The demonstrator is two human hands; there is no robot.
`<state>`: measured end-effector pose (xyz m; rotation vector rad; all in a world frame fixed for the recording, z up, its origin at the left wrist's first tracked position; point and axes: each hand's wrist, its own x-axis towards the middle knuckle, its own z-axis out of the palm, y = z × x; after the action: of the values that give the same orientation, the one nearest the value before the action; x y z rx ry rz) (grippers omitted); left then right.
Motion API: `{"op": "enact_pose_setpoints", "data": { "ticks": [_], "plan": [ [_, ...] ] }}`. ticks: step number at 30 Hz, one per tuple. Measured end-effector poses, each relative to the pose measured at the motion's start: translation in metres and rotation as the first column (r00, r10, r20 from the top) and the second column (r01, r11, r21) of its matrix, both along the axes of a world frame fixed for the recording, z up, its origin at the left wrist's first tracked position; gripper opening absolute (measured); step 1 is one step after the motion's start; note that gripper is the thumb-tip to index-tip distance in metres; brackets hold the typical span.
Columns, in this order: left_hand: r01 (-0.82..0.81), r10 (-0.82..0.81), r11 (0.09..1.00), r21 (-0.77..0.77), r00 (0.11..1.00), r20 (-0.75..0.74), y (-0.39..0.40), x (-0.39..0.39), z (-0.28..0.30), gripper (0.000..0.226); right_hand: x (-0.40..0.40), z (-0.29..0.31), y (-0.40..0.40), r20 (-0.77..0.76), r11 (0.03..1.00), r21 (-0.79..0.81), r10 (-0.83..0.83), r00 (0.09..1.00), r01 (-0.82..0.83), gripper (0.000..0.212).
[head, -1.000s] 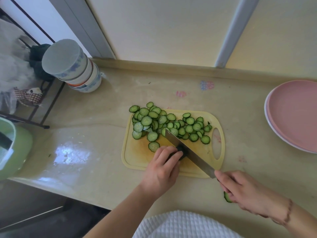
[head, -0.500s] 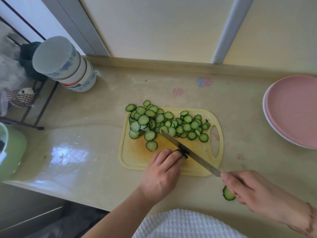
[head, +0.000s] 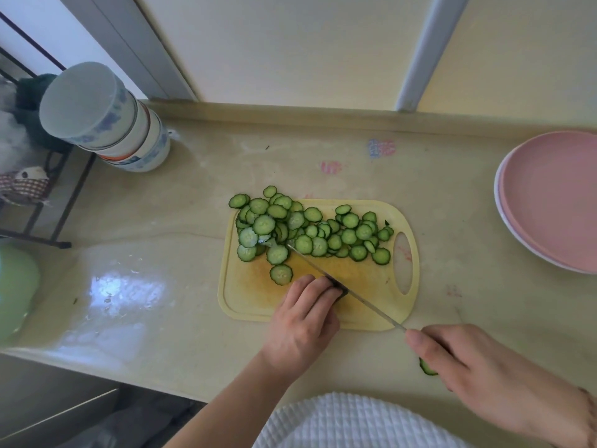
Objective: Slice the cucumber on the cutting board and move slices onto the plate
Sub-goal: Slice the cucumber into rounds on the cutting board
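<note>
On the yellow cutting board (head: 245,299), the left hand (head: 302,324) curls its fingers over the last dark cucumber stub (head: 339,291) near the board's front edge. The right hand (head: 468,367) grips the knife (head: 336,279) (handle hidden), blade resting across the stub. Slices (head: 310,231) crowd the board's far side; one slice (head: 426,367) lies on the counter (head: 161,286) beside the right hand. The pink plate (head: 555,202) sits right of the board.

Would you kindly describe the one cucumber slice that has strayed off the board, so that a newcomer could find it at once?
Start at the yellow cutting board in the middle of the counter, then follow the knife back to the right hand near the counter's front edge. The stray slice lies on the bare counter, half hidden under that hand. Every other slice is heaped at the board's far side.
</note>
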<state>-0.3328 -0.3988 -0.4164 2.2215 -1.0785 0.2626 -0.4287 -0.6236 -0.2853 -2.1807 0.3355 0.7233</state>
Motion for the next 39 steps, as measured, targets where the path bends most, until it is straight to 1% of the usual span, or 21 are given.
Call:
{"op": "enact_pose_setpoints", "data": {
  "ticks": [3, 7, 11, 15, 19, 22, 25, 27, 30, 35, 39],
  "plan": [
    [-0.008, 0.008, 1.000, -0.016, 1.000, -0.016, -0.001, 0.000, 0.000, 0.025, 0.000, -0.002, 0.002, 0.018, 0.999, -0.041, 0.022, 1.000, -0.021, 0.076],
    [-0.020, 0.019, 1.000, -0.018, 0.999, -0.028, -0.002, -0.001, 0.000, 0.024, 0.000, -0.005, 0.003, 0.010, 0.998, -0.049, 0.041, 0.999, -0.041, 0.075],
    [-0.019, 0.019, 1.000, -0.012, 0.999, -0.030, -0.002, -0.001, -0.001, 0.022, 0.006, -0.008, 0.004, -0.036, 1.000, -0.003, 0.025, 0.999, -0.025, 0.064],
    [-0.012, 0.012, 1.000, -0.006, 1.000, -0.015, -0.002, -0.002, -0.001, 0.018, 0.016, -0.022, 0.008, -0.072, 0.999, 0.037, 0.034, 0.997, -0.031, 0.065],
    [-0.017, 0.016, 1.000, -0.018, 0.999, -0.029, -0.003, -0.001, 0.001, 0.024, 0.021, -0.036, 0.010, -0.096, 0.998, 0.070, 0.013, 0.995, -0.006, 0.061],
    [-0.024, 0.023, 1.000, -0.016, 0.999, -0.042, -0.002, -0.002, 0.002, 0.026, 0.021, -0.034, 0.007, -0.086, 0.998, 0.063, -0.012, 0.996, 0.017, 0.059],
    [-0.015, 0.014, 1.000, -0.017, 0.999, -0.052, -0.001, -0.001, 0.002, 0.024, 0.019, -0.025, 0.005, -0.086, 0.992, 0.111, -0.042, 0.995, 0.052, 0.057],
    [-0.012, 0.011, 1.000, -0.021, 0.999, -0.050, -0.001, -0.001, 0.002, 0.022, 0.017, -0.016, 0.002, -0.085, 0.988, 0.142, -0.041, 0.996, 0.053, 0.059],
    [-0.016, 0.014, 0.999, -0.042, 0.998, -0.060, -0.002, -0.001, 0.003, 0.023, 0.014, -0.008, -0.002, -0.075, 0.985, 0.163, -0.038, 0.996, 0.050, 0.067],
    [-0.020, 0.017, 0.998, -0.052, 0.998, -0.065, -0.002, 0.000, 0.003, 0.023, 0.012, -0.011, -0.004, -0.040, 0.996, 0.092, 0.002, 0.999, 0.002, 0.075],
    [-0.015, 0.011, 0.999, -0.051, 0.998, -0.067, -0.002, -0.001, 0.002, 0.024, 0.012, -0.012, -0.002, -0.040, 0.996, 0.085, 0.013, 0.999, -0.010, 0.071]
  ]
}}
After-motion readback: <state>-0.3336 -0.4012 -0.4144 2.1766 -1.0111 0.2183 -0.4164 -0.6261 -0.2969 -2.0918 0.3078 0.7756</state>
